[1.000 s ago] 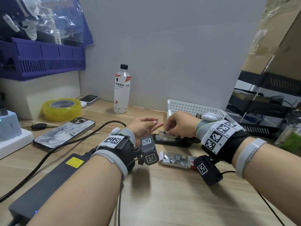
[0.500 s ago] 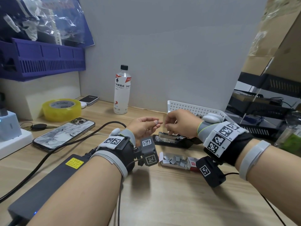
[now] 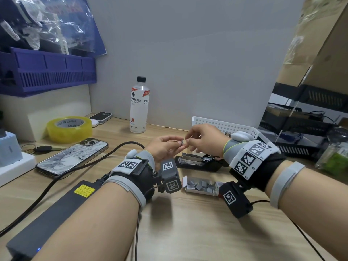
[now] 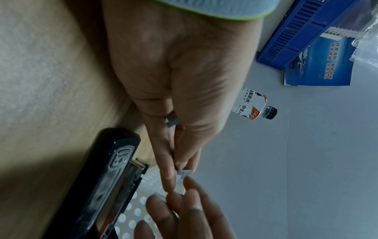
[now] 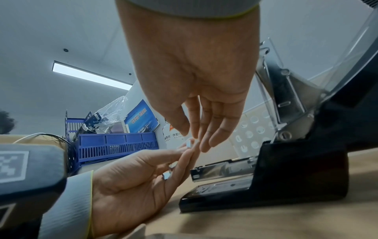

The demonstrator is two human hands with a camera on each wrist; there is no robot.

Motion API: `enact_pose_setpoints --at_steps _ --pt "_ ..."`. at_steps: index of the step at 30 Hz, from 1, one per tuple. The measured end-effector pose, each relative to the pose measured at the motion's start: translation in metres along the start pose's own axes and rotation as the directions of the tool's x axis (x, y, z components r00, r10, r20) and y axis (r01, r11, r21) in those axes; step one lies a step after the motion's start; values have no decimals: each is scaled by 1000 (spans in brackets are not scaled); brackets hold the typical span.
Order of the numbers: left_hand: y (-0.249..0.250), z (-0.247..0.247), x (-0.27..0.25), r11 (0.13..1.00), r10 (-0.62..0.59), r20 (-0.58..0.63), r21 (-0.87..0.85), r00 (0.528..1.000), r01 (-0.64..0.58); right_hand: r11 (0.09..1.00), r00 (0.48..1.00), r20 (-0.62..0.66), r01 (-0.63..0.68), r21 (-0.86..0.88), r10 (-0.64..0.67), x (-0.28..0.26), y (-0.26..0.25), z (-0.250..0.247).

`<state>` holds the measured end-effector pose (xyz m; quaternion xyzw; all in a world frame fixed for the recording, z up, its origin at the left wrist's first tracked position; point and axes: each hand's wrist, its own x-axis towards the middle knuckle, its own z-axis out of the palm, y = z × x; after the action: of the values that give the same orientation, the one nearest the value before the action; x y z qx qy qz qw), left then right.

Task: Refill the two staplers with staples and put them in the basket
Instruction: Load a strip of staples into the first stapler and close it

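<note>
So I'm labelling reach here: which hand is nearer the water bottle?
Left. The left hand is just right of and in front of the water bottle; the right hand lies farther right.

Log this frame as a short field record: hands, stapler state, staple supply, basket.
left hand: pinches a staple piece at its fingertips; a second piece sits lower between its fingers
right hand: fingertips meet the left's at that piece
stapler: black, lies open on the desk, magazine exposed
staple box: open, loose strips inside
basket: white, perforated, behind the hands; contents hidden
</note>
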<state>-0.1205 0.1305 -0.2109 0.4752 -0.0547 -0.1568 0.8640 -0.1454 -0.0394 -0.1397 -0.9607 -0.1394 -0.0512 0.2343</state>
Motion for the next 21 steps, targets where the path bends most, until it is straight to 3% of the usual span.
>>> enact_pose_setpoints --at_steps 6,10,14,17,21 --pt "2 4 -1 998 39 -5 -48 999 -39 1000 998 -62 -9 -29 7 7 -4 6" --pt "3 1 -1 998 9 -33 -67 999 -11 999 998 -64 -27 47 30 9 -4 5" --pt "2 0 0 998 -28 -18 -59 999 27 1000 997 -81 16 13 -14 7 -5 0" --pt "1 2 0 998 -38 -45 -59 998 36 995 998 -51 34 -95 -39 5 -3 -10" --pt "3 2 6 999 -40 -137 -17 990 38 951 996 88 57 -304 -32 -3 -2 -17"
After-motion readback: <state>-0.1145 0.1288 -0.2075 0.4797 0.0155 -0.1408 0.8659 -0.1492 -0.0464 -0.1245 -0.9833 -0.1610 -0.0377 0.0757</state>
